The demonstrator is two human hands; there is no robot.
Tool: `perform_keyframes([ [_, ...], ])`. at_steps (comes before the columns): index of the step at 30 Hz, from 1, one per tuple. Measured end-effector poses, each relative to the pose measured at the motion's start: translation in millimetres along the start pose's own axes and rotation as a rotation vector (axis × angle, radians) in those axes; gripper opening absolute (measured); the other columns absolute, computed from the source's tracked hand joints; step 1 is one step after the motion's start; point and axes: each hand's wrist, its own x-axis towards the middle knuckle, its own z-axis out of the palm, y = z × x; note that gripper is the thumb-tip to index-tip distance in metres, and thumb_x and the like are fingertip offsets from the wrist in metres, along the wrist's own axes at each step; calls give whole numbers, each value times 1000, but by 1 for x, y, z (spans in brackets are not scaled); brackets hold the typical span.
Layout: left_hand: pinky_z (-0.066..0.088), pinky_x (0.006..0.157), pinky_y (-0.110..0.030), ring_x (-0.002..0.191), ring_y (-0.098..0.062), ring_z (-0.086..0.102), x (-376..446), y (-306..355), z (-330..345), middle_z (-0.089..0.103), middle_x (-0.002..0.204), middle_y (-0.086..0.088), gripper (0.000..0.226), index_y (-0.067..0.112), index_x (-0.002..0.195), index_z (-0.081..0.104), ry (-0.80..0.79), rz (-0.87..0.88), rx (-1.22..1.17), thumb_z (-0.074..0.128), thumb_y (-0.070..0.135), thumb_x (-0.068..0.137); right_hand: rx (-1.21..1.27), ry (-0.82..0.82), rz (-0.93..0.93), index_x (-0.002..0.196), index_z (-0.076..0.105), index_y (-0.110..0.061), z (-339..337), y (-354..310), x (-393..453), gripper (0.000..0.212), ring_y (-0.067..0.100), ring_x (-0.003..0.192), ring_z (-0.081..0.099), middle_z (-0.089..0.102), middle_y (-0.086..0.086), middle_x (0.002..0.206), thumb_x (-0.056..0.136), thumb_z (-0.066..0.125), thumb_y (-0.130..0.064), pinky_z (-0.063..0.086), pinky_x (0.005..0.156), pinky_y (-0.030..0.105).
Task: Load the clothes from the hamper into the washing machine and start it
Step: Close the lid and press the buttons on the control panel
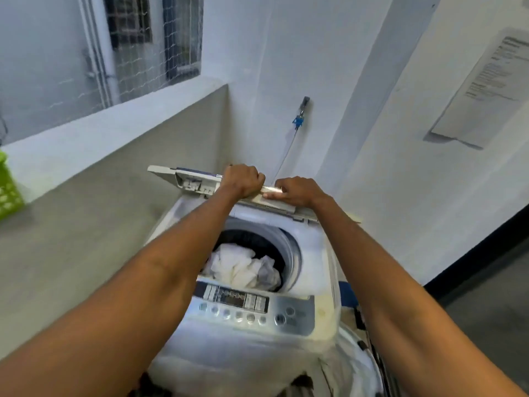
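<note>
Head view: the raised lid (197,181) of the washing machine (252,348) is being gripped along its front edge by both hands. The left hand (242,180) is being curled closed over the top of that edge, and the right hand (297,191) is being closed on the edge just beside it, its thumb pressed against the underside. The lid is being held folded and tilted above the back of the opening, so the step in hand is judged to be the lowering of the lid.

White clothes (243,267) are lying bunched inside the drum (289,250), below its rim as far as can be seen, so the load is judged to be mostly in; whether anything is left in the hamper cannot be told. A green basket (8,190) is being shown on the ledge at far left, well apart from the machine.

For the step to be done well, the lid should be unfolded forward and eased down, not dropped, with both hands kept on its edge until it is seated. No cloth should be trapped under it, and fingertips should be cleared from the underside before it closes. The control panel (254,308), at the near edge of the machine, is being left untouched; the start button is to be pressed only once the lid is flat.
</note>
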Motion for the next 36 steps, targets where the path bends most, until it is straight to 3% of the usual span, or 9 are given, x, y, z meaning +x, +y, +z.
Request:
perform_keyframes([
  [4,42,75,-35,97,-35,62,-52,-6,41,66,107,-20,46,7,100,66,-58,-2,-29,32,37,95,-98,-99,-69,82,61,-25,42,-21,-27,53,20,90,61,67,-2,91,75,49,-76,38,68,31],
  [9,47,80,-36,93,-33,63,-98,-17,102,68,103,-18,43,10,98,66,-201,-15,-34,32,37,95,-128,-171,-139,86,60,-21,110,-39,-46,54,23,81,63,68,2,85,74,53,-74,36,64,27],
  [12,44,79,-36,94,-32,63,-113,-20,125,68,102,-16,41,9,96,65,-245,-17,-26,34,36,94,-81,-183,-133,85,61,-21,142,-39,-49,56,21,84,63,69,2,85,77,48,-75,42,80,32],
  [15,44,82,-36,95,-32,63,-120,-20,143,68,102,-16,39,9,93,64,-276,-31,-52,35,36,94,-68,-170,-127,95,66,-18,164,-36,-50,62,19,94,58,69,4,93,83,39,-72,36,94,38],
  [20,43,85,-37,101,-30,62,-127,-23,164,68,109,-14,38,10,99,63,-260,-9,-17,33,32,96,-57,-171,-110,95,63,-14,186,-39,-53,61,24,103,54,67,11,98,92,29,-64,32,95,41],
  [29,41,86,-37,102,-27,60,-136,-22,179,66,111,-9,36,13,105,61,-167,-1,36,29,29,99,2,-72,-67,90,62,-14,202,-43,-60,49,26,117,50,70,8,101,93,37,-56,27,97,40],
  [33,40,87,-37,100,-27,54,-151,-18,182,61,109,-11,31,12,106,55,-107,-26,21,28,25,100,32,-3,8,99,60,-16,212,-51,-70,45,21,107,53,65,3,107,94,37,-54,30,94,37],
  [36,39,90,-35,98,-24,49,-170,-22,181,56,109,-9,28,14,107,52,-58,34,-10,27,24,99,100,109,83,108,57,-17,221,-62,-83,38,20,109,51,61,1,113,97,35,-46,32,96,36],
])
